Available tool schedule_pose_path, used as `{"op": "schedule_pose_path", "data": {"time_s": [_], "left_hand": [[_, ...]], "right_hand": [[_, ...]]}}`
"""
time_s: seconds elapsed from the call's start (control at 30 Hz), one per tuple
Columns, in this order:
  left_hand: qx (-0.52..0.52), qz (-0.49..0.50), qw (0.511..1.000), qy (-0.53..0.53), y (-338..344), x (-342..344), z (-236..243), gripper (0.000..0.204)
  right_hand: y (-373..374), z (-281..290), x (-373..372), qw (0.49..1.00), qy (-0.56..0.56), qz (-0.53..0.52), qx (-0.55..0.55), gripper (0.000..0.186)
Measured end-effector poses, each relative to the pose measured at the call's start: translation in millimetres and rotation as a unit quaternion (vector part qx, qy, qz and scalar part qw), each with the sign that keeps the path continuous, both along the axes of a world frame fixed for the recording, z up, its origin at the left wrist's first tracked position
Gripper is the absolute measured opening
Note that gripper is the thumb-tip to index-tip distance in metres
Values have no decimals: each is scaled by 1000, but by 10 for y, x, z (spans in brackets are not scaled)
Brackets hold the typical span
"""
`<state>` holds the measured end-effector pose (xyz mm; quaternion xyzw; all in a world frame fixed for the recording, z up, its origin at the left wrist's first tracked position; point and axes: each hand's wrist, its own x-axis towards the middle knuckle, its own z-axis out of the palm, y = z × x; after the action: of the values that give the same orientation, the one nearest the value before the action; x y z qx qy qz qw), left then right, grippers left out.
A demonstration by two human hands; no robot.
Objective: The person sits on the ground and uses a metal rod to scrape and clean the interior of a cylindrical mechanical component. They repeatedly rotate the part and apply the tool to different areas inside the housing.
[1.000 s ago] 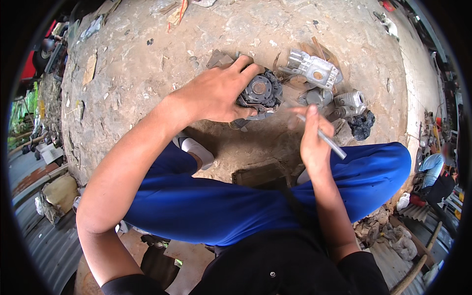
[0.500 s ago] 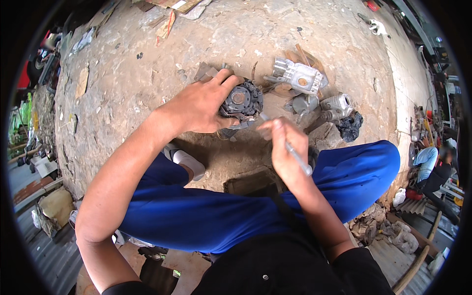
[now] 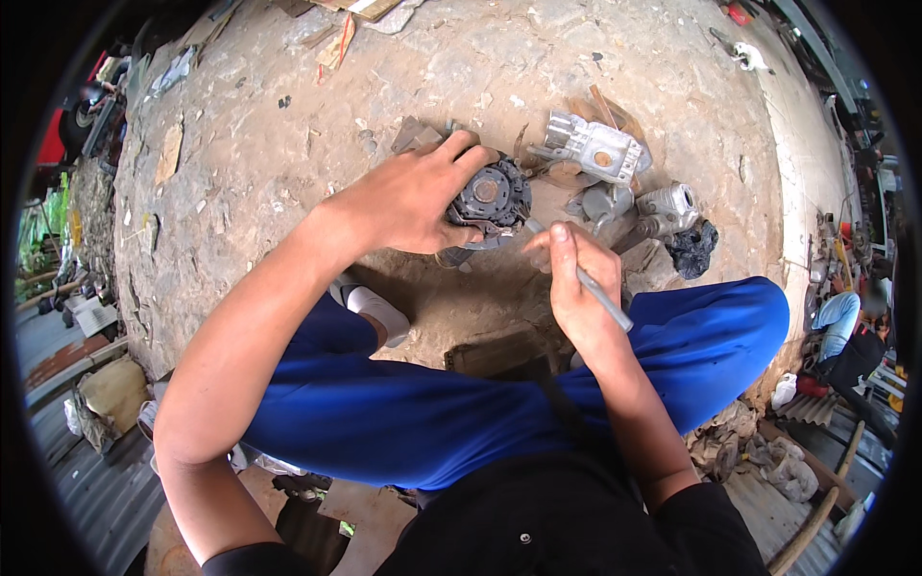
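One dark round part [image 3: 488,192] we are clamping in the left hand [image 3: 413,199] at the frame's upper centre, seemingly for steadiness; right of centre, apart from it, we are gripping a grey rod [image 3: 607,302] in the right hand [image 3: 582,276], apparently so its tip is facing the part.

Round part [image 3: 488,195]: black, rust-brown at centre.
Rod [image 3: 603,300]: grey. Casting [image 3: 584,142]: silver, round brown patch [image 3: 602,158]. Trousers [image 3: 403,422]: bright blue. Crumpled plastic [image 3: 691,250]: black.
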<state>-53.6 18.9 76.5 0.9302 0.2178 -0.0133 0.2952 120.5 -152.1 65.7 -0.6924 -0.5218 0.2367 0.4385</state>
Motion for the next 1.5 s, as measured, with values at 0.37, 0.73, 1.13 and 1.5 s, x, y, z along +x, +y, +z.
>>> {"op": "schedule_pose_path", "data": {"time_s": [0.37,0.73,1.13,1.5], "left_hand": [[1,-10,1000,10,-8,15,2,78],[-13,-2,1000,7,43,0,-4,81],[-10,-28,999,15,48,-20,41,84],[3,-49,998,31,74,-24,40,89]], "right_hand": [[-11,80,131,997,32,-18,-73,52],[112,117,133,996,35,-6,-84,44],[155,164,231,986,56,2,-157,53],[-23,124,79,993,104,-4,-57,43]]}}
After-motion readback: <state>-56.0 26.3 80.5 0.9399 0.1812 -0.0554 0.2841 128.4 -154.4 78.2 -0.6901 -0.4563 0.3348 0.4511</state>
